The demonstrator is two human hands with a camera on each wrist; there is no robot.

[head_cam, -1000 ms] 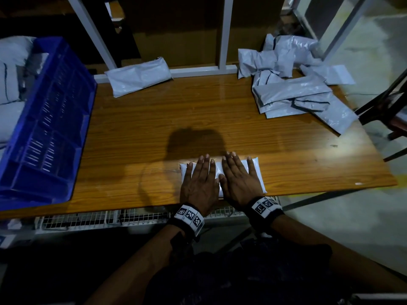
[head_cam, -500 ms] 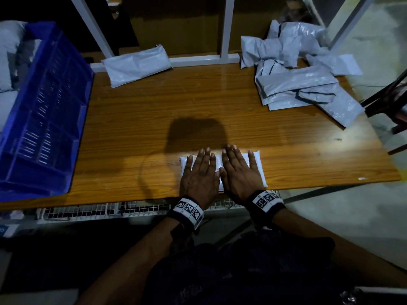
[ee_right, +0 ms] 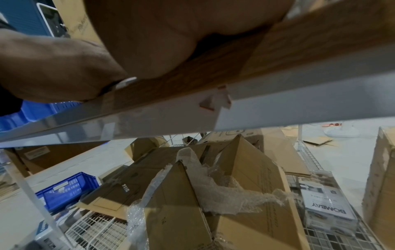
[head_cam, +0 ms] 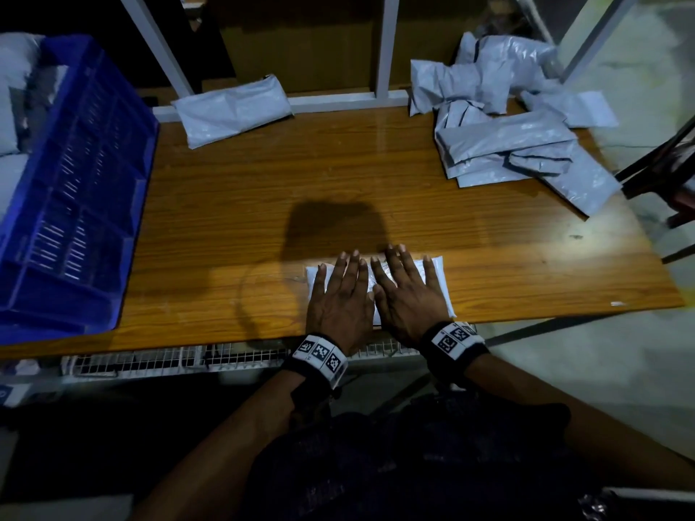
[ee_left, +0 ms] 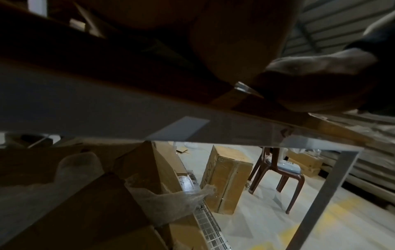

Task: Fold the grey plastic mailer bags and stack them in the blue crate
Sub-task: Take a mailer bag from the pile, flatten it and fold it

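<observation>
2 hands, L (head_cam: 340, 295) & R (head_cam: 408, 295), flat-fingered grip pressing 1 folded mailer (head_cam: 438, 280); 1 blue crate (head_cam: 75, 189).

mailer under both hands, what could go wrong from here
1. The mailer lies at the table's near edge; a slip could send it off.
2. It may spring open once the flat left hand and right hand lift.
3. The crate is far left, so the fold could loosen in transit.
</observation>
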